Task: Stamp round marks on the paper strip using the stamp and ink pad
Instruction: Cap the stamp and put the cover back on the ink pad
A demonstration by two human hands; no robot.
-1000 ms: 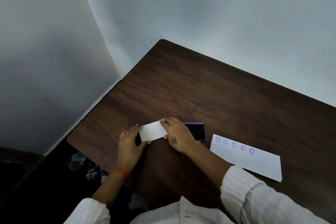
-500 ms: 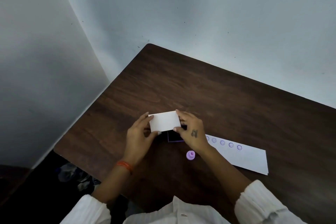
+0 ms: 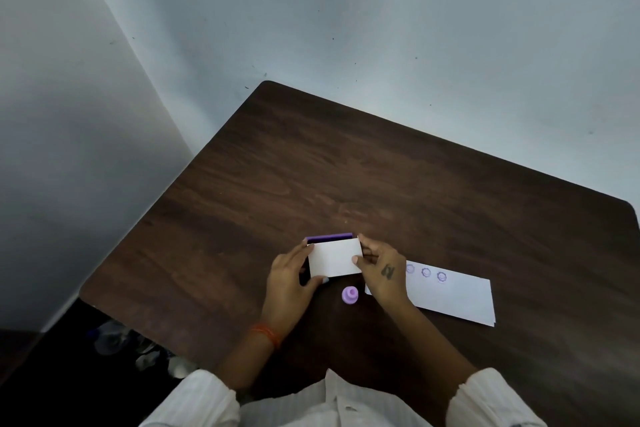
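Note:
Both hands hold a white rectangular lid (image 3: 334, 257) over the purple ink pad (image 3: 329, 238), whose far edge shows just beyond it. My left hand (image 3: 289, 282) grips the lid's left end, my right hand (image 3: 382, 274) its right end. A small purple round stamp (image 3: 349, 295) stands on the table just below the lid, between my wrists. The white paper strip (image 3: 457, 296) lies to the right, with round purple marks (image 3: 426, 273) along its upper left; my right hand hides part of the row.
The dark wooden table (image 3: 346, 166) sits in a room corner, with white walls behind and to the left. Its left edge (image 3: 166, 191) drops to a dark floor with some crumpled clutter (image 3: 131, 347).
The white lid has moved from left of the ink pad to over it, held by both hands. The stamp has come into view below it. The camera view has shifted.

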